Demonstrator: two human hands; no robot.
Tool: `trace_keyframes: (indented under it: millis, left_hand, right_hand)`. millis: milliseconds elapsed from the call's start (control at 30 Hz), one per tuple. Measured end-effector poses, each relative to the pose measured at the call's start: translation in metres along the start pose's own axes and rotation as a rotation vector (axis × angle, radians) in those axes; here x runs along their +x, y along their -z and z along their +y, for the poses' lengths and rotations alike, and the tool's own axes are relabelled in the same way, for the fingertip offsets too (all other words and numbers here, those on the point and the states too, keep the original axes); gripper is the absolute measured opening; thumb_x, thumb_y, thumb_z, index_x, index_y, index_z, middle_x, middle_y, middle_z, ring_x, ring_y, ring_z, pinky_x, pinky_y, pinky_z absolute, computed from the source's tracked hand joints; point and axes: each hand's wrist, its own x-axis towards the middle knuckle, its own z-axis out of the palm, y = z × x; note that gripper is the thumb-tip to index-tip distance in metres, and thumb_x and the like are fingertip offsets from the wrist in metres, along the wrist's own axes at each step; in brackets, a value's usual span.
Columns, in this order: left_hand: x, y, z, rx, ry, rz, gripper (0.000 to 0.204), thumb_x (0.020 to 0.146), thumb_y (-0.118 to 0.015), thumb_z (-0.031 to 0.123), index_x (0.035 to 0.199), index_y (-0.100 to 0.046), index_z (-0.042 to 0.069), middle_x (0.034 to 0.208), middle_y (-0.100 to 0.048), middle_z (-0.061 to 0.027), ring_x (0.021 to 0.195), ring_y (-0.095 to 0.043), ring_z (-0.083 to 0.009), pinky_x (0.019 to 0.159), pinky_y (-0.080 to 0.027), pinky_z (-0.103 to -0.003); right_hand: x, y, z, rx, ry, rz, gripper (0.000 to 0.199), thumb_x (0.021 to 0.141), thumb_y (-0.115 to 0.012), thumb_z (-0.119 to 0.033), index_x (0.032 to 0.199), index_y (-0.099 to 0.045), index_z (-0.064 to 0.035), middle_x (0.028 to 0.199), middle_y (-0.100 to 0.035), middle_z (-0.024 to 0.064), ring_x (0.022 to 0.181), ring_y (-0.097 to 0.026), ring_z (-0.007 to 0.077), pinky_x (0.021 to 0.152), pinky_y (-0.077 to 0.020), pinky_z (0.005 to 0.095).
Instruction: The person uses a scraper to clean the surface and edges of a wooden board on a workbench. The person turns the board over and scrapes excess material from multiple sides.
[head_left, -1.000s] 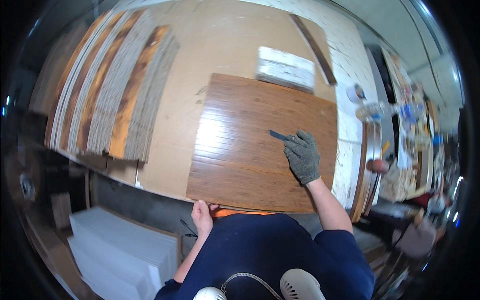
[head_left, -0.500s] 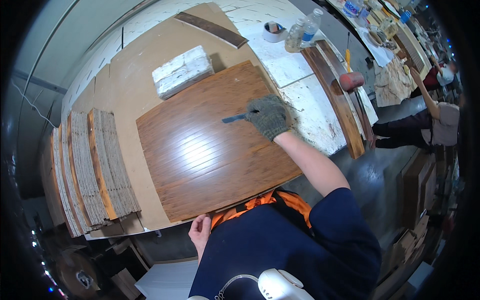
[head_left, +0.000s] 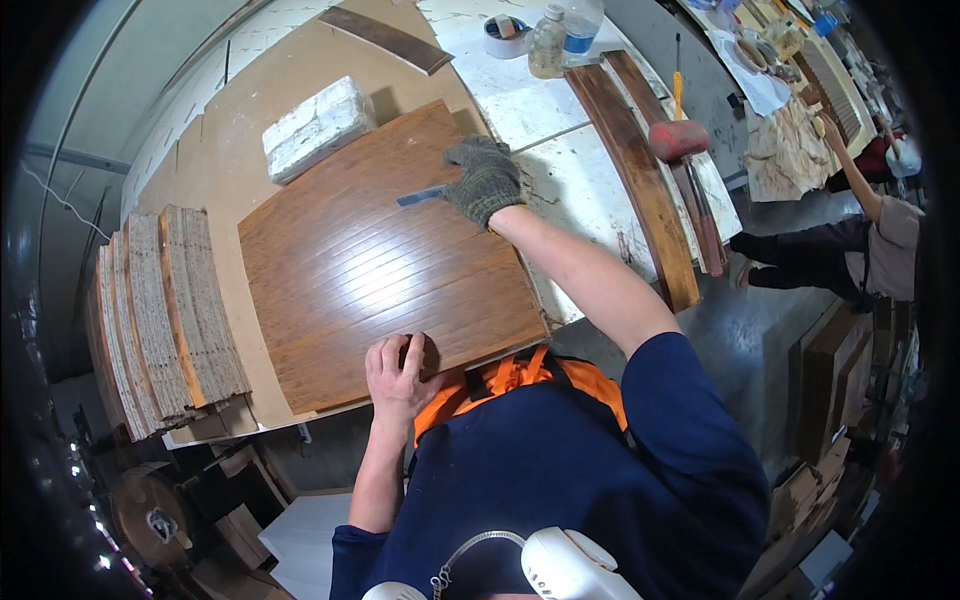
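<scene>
A glossy brown wooden panel [head_left: 350, 240] with fine parallel grooves lies flat in front of me. My right hand [head_left: 482, 182], in a dark grey knit glove, is closed around a flat blue-grey scraper [head_left: 421, 196] at the panel's right side. The scraper's blade points left over the panel's surface; I cannot tell whether it touches. Bare, my left hand [head_left: 396, 378] grips the panel's near edge, with its bent fingers on the top face. Past the far left edge of the panel sits a white wrapped block [head_left: 318, 130].
Stacked panels [head_left: 175, 310] stand at the left on the cardboard sheet [head_left: 235, 205]. A dark strip [head_left: 385, 38] lies at the back. To the right are wooden boards [head_left: 640, 185], a red-headed mallet [head_left: 678, 141], a bottle [head_left: 547, 45] and a tape roll [head_left: 506, 38]. A person [head_left: 885, 245] stands farther right.
My left hand has risen from beside the near edge onto the panel. The gloved right hand still holds the scraper, a little farther back on the panel. The view has shifted slightly.
</scene>
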Motion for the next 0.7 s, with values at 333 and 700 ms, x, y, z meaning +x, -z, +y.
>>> trace_keyframes:
  millis: [333,700]
  left_hand:
    - [-0.007,-0.007,-0.003,-0.005,0.014,-0.008,0.078,0.05,-0.094,0.024,0.121,-0.067,0.011,0.117,-0.054,-0.0131,0.11,-0.051,-0.0354,0.093,-0.046,-0.049]
    - [-0.007,-0.01,-0.002,0.034,0.031,-0.012,0.096,0.056,-0.094,0.042,0.137,-0.054,0.008,0.13,-0.051,-0.0141,0.116,-0.049,-0.0353,0.099,-0.043,-0.048]
  right_hand:
    - [0.006,0.005,0.035,0.094,-0.051,-0.073,0.036,0.081,-0.076,-0.017,0.115,-0.07,-0.0054,0.111,-0.07,0.0219,0.105,-0.068,0.0378,0.091,-0.054,0.0446]
    - [-0.012,0.06,0.031,0.001,-0.209,-0.378,0.028,0.092,-0.065,-0.029,0.104,-0.072,-0.0039,0.098,-0.071,0.0166,0.089,-0.066,0.0308,0.083,-0.0525,0.0419]
